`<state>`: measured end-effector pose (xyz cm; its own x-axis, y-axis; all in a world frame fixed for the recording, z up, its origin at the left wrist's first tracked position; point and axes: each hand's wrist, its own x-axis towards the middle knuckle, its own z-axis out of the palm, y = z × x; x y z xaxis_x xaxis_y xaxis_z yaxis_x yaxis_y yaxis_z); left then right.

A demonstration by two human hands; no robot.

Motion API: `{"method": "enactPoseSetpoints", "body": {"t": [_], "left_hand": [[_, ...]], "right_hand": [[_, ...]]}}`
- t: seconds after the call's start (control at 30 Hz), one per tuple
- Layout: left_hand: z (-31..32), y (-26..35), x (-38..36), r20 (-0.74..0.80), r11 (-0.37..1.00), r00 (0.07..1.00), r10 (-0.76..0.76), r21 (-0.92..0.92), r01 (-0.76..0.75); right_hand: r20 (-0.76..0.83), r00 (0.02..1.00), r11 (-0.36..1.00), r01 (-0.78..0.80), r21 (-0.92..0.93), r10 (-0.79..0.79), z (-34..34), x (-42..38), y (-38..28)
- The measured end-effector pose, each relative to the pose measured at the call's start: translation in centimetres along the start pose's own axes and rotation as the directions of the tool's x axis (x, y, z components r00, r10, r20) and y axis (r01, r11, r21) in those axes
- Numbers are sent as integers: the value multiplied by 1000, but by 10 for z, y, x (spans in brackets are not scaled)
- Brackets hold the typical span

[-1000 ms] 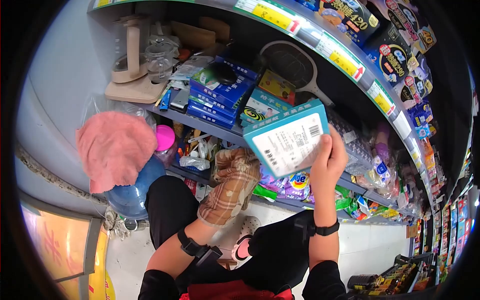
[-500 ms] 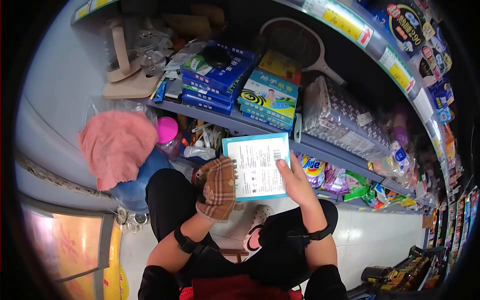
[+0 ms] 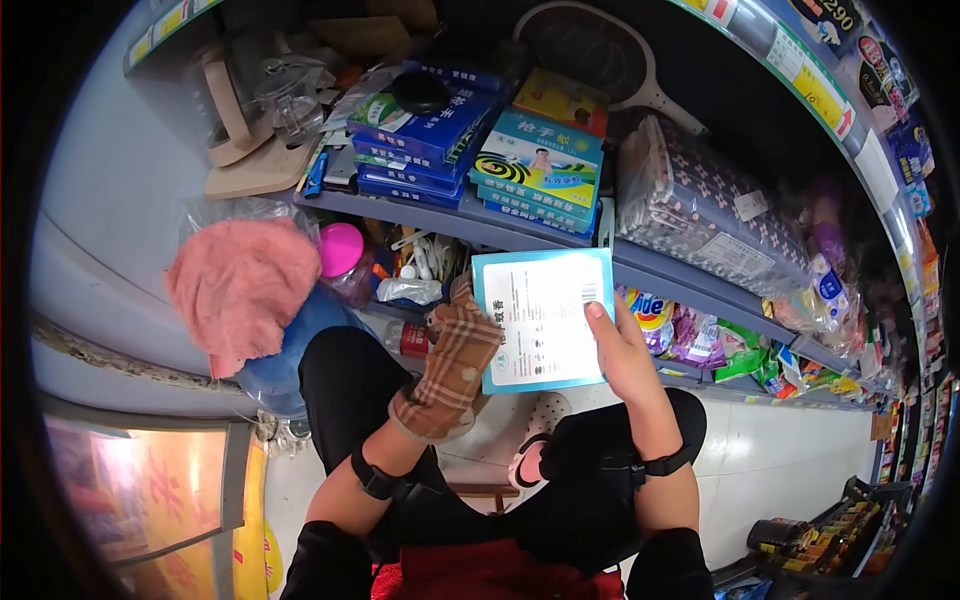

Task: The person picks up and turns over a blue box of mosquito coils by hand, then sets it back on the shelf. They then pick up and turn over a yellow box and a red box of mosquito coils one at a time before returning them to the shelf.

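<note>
Near the shelf point(image 3: 420, 221), right hand point(image 3: 627, 352) clamps the mosquito-coil box point(image 3: 540, 310), seemingly steadying it; plaid-wrapped left hand point(image 3: 455, 370) hides its grip.

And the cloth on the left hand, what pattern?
The cloth is brown plaid with pale lines; head view shows it.

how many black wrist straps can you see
2: one strap is on the left arm, below the left hand in its plaid cover; another strap is below the right hand holding the teal-edged box. Any others would be hidden.
</note>
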<state>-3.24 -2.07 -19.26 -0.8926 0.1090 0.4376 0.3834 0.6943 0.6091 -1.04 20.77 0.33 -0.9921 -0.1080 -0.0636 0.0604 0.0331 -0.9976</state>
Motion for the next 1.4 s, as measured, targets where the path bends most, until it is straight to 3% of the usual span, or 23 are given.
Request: {"method": "enactPoseSetpoints", "body": {"t": [0.03, 0.1, 0.13, 0.2, 0.27, 0.33, 0.37, 0.43, 0.5, 0.67, 0.77, 0.83, 0.87, 0.93, 0.97, 1.03, 1.13, 1.2, 1.27, 1.3, 1.37, 1.4], "left_hand": [[-1, 2, 2, -72, 999, 997, 13, 53, -9], [-6, 13, 2, -70, 903, 996, 53, -422, -78], [-13, 21, 3, -78, 773, 995, 68, -626, -103], [-27, 38, 2, -108, 388, 990, 87, -912, -133], [-32, 43, -1, -66, -56, 996, 54, -996, -63], [-32, 40, -3, 53, -486, 998, -19, -873, 37], [-29, 31, -12, 280, -650, 953, -120, -748, 137], [-25, -9, -13, 555, -571, 766, -325, -761, 309], [-36, 11, -7, 555, -575, 761, -336, -761, 302], [-33, 10, -4, 403, -477, 821, -404, -859, 187], [-28, 7, -5, 288, -372, 888, -357, -916, 148], [-40, 23, 1, 217, -254, 953, -210, -954, 161], [-52, 33, 9, 218, -263, 966, -139, -949, 176], [-87, 66, 32, 216, -275, 976, 7, -938, 210], [-91, 67, 29, 265, -507, 962, 58, -823, 257], [-107, 76, 25, 484, -556, 871, -88, -749, 360], [-106, 81, 18, 391, -635, 918, 69, -692, 343], [-109, 90, 15, 401, -688, 906, 136, -619, 377], [-111, 92, 12, 506, -535, 860, 59, -712, 455], [-108, 90, 8, 516, -382, 857, 5, -791, 478], [-102, 86, 0, 477, 45, 873, -96, -874, 483], [-100, 88, -3, 438, 31, 898, -45, -898, 439]], "right_hand": [[6, 1000, 1000, 1, 19, -1, -1, -1, 0], [37, 997, 991, 72, -113, -68, 0, -8, -5], [61, 993, 978, 109, -176, -99, 1, -11, -9], [96, 990, 976, 117, -186, -100, 4, -14, -12], [134, 987, 970, 120, -212, -93, 6, -16, -16], [170, 982, 958, 123, -260, -80, 6, -16, -19], [185, 980, 961, 119, -251, -73, 6, -16, -18], [195, 978, 961, 119, -250, -70, 8, -16, -19], [189, 980, 969, 101, -226, -58, 8, -15, -19], [55, 994, 989, 98, -113, -93, 11, -9, -8], [-58, 959, 929, 251, -271, -276, 18, -15, -13], [19, 924, 832, 352, -428, -381, 22, -30, -9], [68, 902, 771, 402, -494, -426, 26, -34, -8], [354, 748, 640, 664, -387, -562, 50, -33, -15], [406, 744, 616, 667, -419, -530, 62, -36, -15], [497, 736, 563, 675, -477, -460, 79, -45, -12], [519, 725, 394, 685, -613, -453, 83, -43, -12], [464, 762, 420, 641, -643, -452, 79, -36, -19], [387, 803, 455, 581, -674, -453, 76, -29, -30], [380, 822, 411, 548, -729, -423, 72, -25, -32], [328, 837, 489, 528, -694, -438, 66, -17, -27], [301, 843, 528, 519, -672, -445, 64, -14, -23]]}}
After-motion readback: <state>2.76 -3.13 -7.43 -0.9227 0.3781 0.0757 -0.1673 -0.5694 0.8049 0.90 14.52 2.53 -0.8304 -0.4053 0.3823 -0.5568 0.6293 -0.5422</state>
